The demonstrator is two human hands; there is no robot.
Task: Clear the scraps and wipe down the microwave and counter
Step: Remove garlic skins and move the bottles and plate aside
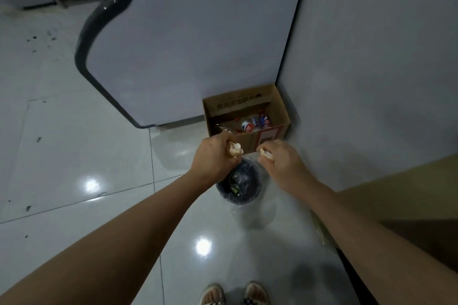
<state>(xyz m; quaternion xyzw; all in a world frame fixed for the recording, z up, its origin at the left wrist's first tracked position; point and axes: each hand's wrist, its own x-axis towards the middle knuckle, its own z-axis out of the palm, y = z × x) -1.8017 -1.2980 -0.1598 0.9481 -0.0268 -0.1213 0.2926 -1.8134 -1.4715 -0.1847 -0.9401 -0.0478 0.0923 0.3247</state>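
Presently both hands, left hand and right hand, each clench pale crumpled scraps above the round black plastic-lined bin on the floor; judged: disposal underway, wiping outstanding.

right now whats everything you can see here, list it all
scraps: two handfuls, pale cream, one gripped in each hand above the bin
bin: one, dark, clear liner, on the floor under the hands, bits of waste inside
cardboard box: one, brown, open, in the corner by the wall, holding packets and wrappers
fridge: one, pale grey with dark edge, left of the box
floor: glossy white tiles, dark specks at left
counter: one, tan, at right edge
sandals: two, patterned, bottom centre
left hand: one, grips scraps
right hand: one, grips scraps
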